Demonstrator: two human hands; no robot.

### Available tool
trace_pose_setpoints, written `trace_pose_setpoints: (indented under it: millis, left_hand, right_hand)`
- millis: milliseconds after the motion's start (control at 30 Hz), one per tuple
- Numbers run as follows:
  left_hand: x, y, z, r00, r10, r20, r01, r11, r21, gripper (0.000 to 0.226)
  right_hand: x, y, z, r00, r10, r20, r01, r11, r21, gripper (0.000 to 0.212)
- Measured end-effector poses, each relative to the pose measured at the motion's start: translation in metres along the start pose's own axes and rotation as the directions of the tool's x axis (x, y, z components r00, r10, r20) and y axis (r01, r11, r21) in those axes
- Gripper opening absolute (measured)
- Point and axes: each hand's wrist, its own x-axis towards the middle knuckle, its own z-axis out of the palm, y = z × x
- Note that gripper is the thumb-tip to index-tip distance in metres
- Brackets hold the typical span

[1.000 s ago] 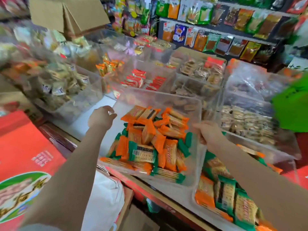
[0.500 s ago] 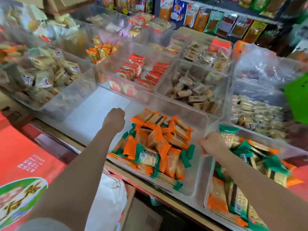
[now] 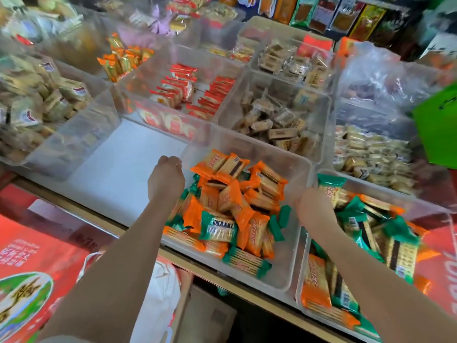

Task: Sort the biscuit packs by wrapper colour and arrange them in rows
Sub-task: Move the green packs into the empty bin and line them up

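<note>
A clear plastic bin [image 3: 294, 266] at the counter's front holds a mixed heap of orange biscuit packs [image 3: 230, 194] and green biscuit packs [image 3: 217, 226]. My left hand [image 3: 167, 178] grips the bin's left rim with curled fingers. My right hand [image 3: 312, 209] grips its right rim. A second clear bin [image 3: 300, 290] on the right holds more orange and green packs [image 3: 385, 241], jumbled together.
Other clear bins crowd the counter: red packs [image 3: 188, 95], tan packs [image 3: 277, 120] and pale packs [image 3: 29, 100] on the left. A bare white patch [image 3: 118, 157] lies left of the held bin. Red cartons [image 3: 29, 263] stand below left, and a white bag [image 3: 158, 288] hangs under the counter.
The view has dropped and swung right, bringing the second bin of orange and green packs fully into sight. Both hands have kept their hold on the bin's rims.
</note>
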Motion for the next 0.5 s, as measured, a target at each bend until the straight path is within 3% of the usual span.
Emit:
trace_pose_setpoints:
  millis: [67,133,233,300,400,500]
  left_hand:
    - [-0.004,0.002,0.0,1.0,-0.003,-0.006,0.003,1.0,0.015,0.032]
    - [-0.011,0.001,-0.002,0.998,0.062,-0.011,-0.062,0.997,0.054,0.037]
    - [-0.037,0.0,-0.001,0.934,0.348,-0.08,-0.339,0.935,0.105,0.035]
    - [-0.056,0.004,-0.001,0.898,0.439,0.04,-0.44,0.898,0.015,0.029]
    - [-0.074,0.003,0.004,0.881,0.407,0.24,-0.41,0.911,-0.039,0.035]
    - [-0.082,-0.002,0.007,0.863,0.416,0.288,-0.443,0.896,0.031,0.038]
  right_hand:
    - [0.0,0.005,0.015,0.997,0.002,-0.072,0.003,0.998,0.07,0.03]
    - [-0.011,0.005,0.024,0.982,-0.102,-0.158,0.097,0.995,-0.038,0.042]
    - [-0.029,-0.001,0.028,0.853,-0.378,-0.359,0.363,0.925,-0.112,0.046]
    - [-0.031,-0.013,0.029,0.837,-0.476,-0.271,0.502,0.864,0.033,0.038]
    - [-0.015,-0.036,0.04,0.892,-0.447,-0.067,0.449,0.861,0.24,0.031]
    - [0.002,-0.051,0.055,0.926,-0.374,-0.058,0.377,0.898,0.226,0.039]
